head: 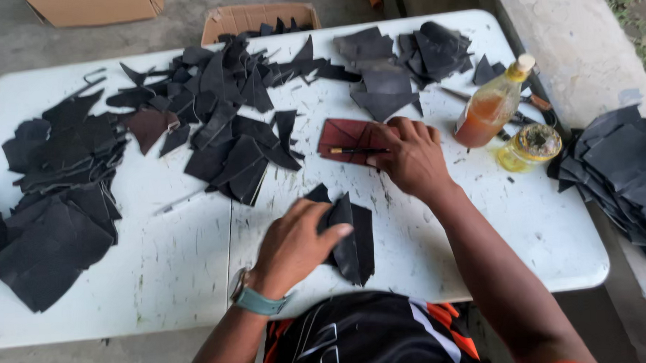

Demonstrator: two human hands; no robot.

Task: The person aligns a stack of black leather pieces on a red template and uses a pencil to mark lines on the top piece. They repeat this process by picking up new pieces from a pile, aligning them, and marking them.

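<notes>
My left hand grips a small stack of black leather pieces near the front edge of the white folding table. A teal watch band circles that wrist. Farther back, my right hand rests on a dark red leather piece and holds a thin pen that points left across it.
Heaps of black leather scraps cover the table's back and left. A plastic bottle of orange liquid and a small jar stand at the right. More black pieces lie stacked on a ledge. Cardboard boxes sit behind.
</notes>
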